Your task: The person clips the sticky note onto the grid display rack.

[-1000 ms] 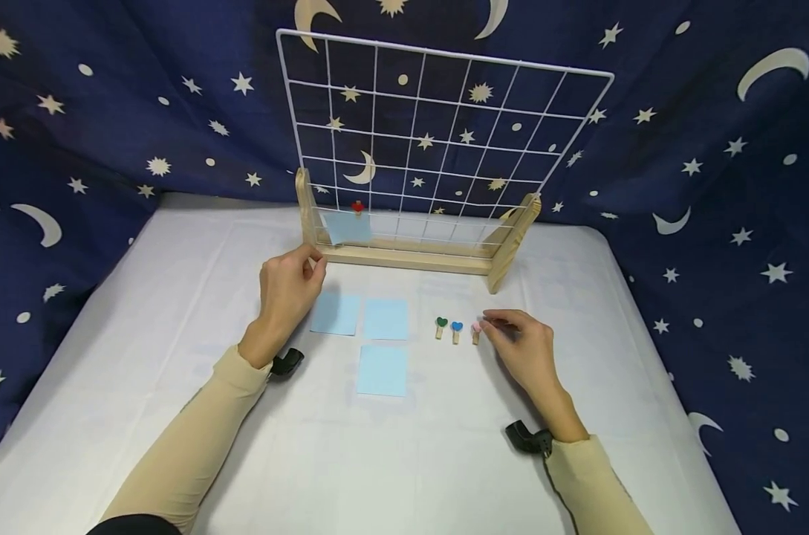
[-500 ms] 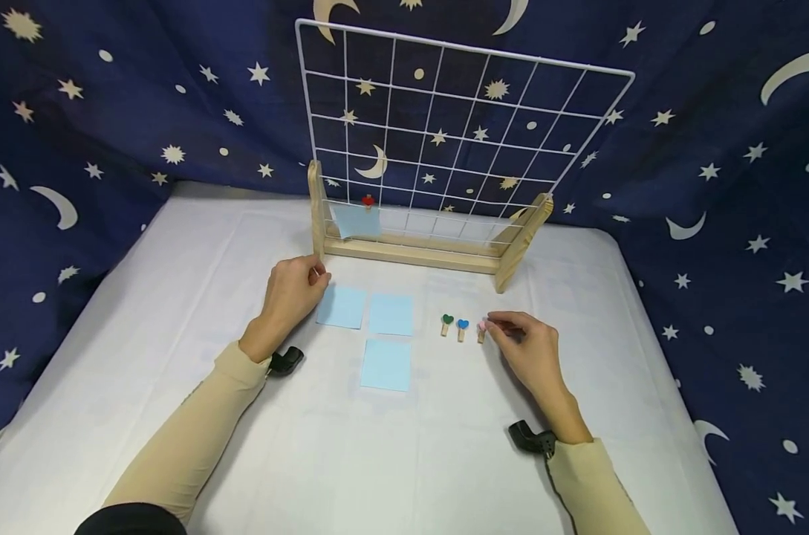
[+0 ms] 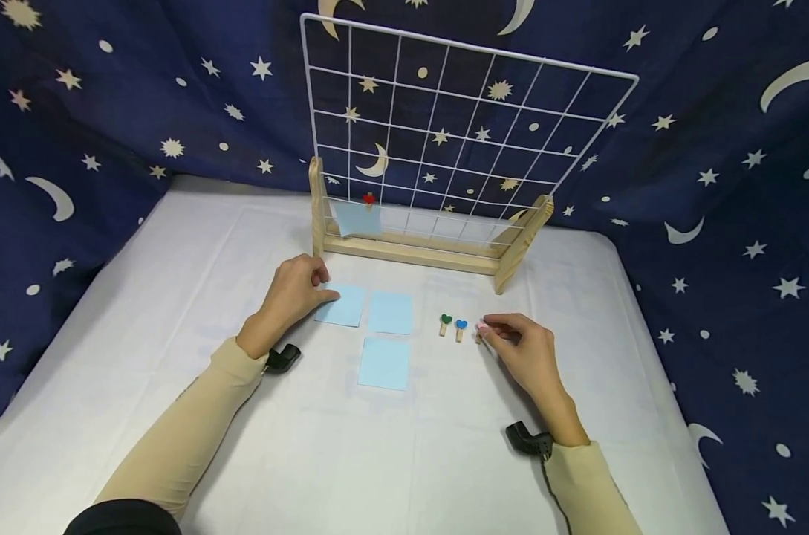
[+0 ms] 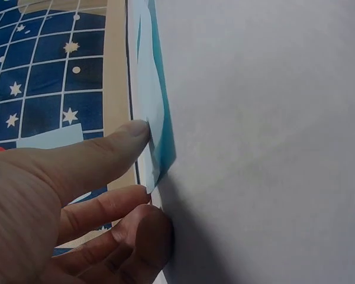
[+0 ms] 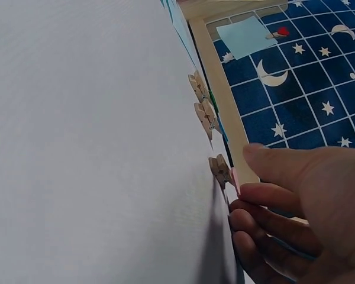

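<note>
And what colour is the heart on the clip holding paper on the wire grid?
The heart is red; it shows best in the right wrist view.

No text, label, brand or number readable in any view. Blue notes: no writing legible on visible faces. Clips: heart-shaped heads, no lettering legible. Cloth: printed stars, moons, dots only. Wrist cameras: too small for markings to show.

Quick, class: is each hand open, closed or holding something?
Left hand: open, touching a blue paper.
Right hand: open, at the pink clip.
</note>
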Action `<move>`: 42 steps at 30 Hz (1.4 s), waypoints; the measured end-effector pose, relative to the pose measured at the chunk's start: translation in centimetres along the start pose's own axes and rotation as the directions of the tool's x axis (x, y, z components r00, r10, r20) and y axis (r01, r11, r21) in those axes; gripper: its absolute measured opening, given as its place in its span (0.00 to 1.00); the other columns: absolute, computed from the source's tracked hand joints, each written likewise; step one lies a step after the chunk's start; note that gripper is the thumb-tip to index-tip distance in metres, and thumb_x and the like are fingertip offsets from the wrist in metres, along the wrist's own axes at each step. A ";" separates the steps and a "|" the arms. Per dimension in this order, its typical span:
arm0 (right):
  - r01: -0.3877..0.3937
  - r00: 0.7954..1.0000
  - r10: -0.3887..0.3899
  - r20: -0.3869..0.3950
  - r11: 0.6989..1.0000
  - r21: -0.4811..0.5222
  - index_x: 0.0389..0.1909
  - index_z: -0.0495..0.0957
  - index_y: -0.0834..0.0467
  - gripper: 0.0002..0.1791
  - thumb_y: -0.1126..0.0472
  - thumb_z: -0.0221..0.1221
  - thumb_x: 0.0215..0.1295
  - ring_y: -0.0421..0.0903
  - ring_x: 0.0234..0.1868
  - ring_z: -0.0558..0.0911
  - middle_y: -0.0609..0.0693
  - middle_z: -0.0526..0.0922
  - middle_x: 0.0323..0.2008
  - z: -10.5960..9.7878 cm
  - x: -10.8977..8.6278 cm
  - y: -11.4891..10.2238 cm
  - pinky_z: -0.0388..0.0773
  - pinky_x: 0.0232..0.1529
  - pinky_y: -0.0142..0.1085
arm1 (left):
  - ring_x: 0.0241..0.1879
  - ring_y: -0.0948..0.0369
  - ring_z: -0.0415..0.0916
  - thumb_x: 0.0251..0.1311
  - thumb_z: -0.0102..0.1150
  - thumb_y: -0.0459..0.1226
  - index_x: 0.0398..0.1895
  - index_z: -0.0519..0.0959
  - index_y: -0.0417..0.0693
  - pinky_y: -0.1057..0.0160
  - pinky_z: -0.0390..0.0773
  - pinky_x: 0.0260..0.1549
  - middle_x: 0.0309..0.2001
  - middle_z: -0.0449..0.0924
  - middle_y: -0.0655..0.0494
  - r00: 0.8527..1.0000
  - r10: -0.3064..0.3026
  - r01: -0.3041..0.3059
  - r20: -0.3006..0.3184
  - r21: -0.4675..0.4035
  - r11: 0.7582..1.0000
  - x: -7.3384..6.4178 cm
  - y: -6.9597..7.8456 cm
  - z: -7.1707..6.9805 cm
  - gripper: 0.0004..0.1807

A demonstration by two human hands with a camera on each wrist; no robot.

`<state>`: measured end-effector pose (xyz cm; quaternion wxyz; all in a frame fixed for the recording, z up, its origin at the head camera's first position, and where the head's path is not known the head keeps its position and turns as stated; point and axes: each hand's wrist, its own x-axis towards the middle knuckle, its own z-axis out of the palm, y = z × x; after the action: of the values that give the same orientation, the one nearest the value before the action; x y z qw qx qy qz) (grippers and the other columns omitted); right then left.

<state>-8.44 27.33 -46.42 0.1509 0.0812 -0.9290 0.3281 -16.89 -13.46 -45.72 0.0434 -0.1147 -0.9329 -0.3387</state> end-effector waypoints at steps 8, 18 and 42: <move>0.003 0.999 -0.003 0.039 1.000 0.005 0.46 0.90 0.58 0.14 0.60 0.77 0.60 0.47 0.38 0.88 0.52 0.90 0.40 -0.2 -0.2 0.1 0.82 0.43 0.35 | 0.34 0.50 0.75 0.47 0.85 0.36 0.33 0.81 0.39 0.51 0.73 0.41 0.33 0.80 0.44 1.000 -0.019 0.019 0.023 0.015 1.000 -0.1 0.2 0.2 0.18; -0.019 0.997 0.021 0.081 0.999 -0.026 0.48 0.90 0.58 0.18 0.59 0.79 0.57 0.47 0.39 0.84 0.53 0.89 0.43 -0.1 -0.2 -0.1 0.81 0.43 0.43 | 0.31 0.51 0.75 0.48 0.84 0.33 0.31 0.79 0.41 0.53 0.72 0.37 0.31 0.80 0.46 1.000 0.024 -0.024 0.017 0.005 1.000 -0.2 -0.1 0.3 0.18; -0.042 0.997 0.039 0.061 0.997 0.065 0.40 0.86 0.55 0.08 0.61 0.74 0.64 0.45 0.35 0.88 0.49 0.89 0.34 -0.3 -0.1 0.4 0.81 0.36 0.24 | 0.31 0.52 0.76 0.54 0.80 0.32 0.37 0.80 0.42 0.56 0.70 0.37 0.31 0.82 0.47 0.998 0.024 -0.021 0.059 -0.038 0.999 0.1 0.0 0.8 0.15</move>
<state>-8.40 27.83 -46.47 0.1138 0.0770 -0.9232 0.3590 -17.02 -12.87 -46.33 0.0171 -0.1360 -0.9260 -0.3518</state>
